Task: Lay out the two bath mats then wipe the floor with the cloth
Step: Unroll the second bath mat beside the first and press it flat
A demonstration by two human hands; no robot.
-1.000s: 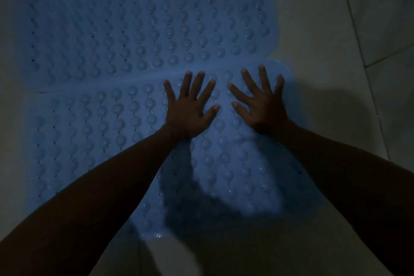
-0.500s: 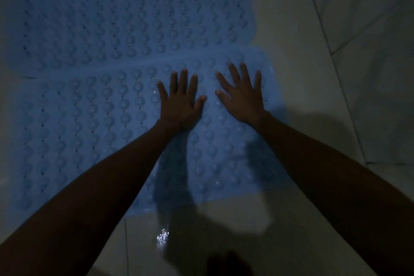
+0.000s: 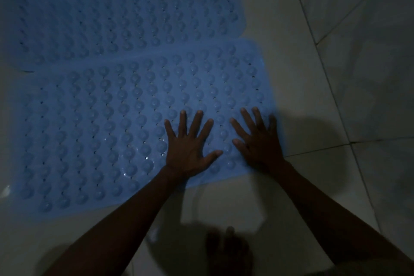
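Pale tiled floor point(image 3: 324, 74) carried two blue studded bath mats lying flat: far mat point(image 3: 125, 11), near mat point(image 3: 134, 123), long edges touching.

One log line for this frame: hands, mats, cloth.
left hand: flat, near mat | right hand: flat, same mat | far mat: laid, edges meet | cloth: not seen

Both bare arms reach forward; left hand point(image 3: 188, 148) and right hand point(image 3: 257, 141) lie flat, palms down, fingers spread.
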